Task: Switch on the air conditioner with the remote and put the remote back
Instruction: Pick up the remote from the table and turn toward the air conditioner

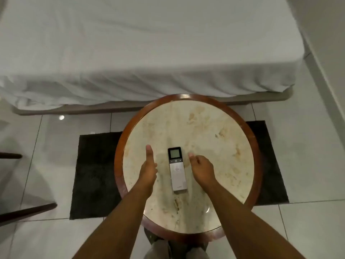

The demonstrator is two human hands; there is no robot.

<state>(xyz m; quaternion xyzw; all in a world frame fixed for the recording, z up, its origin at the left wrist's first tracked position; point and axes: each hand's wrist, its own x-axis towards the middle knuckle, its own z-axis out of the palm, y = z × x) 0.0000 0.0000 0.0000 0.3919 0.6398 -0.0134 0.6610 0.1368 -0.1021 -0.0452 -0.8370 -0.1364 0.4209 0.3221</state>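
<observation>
A slim silver remote (177, 170) with a dark top and a small screen lies flat on the round marble-topped table (214, 131), screen end pointing away from me. My left hand (148, 166) hovers just left of it, fingers extended and holding nothing. My right hand (200, 168) is just right of it, fingers loosely curled and apart, also holding nothing. Neither hand touches the remote. No air conditioner is in view.
A bed with white sheets (141, 49) stands beyond the table. A black mat (93, 174) lies under the table on the white tiled floor. Dark wooden furniture legs (26, 212) show at the left edge. A wall runs along the right.
</observation>
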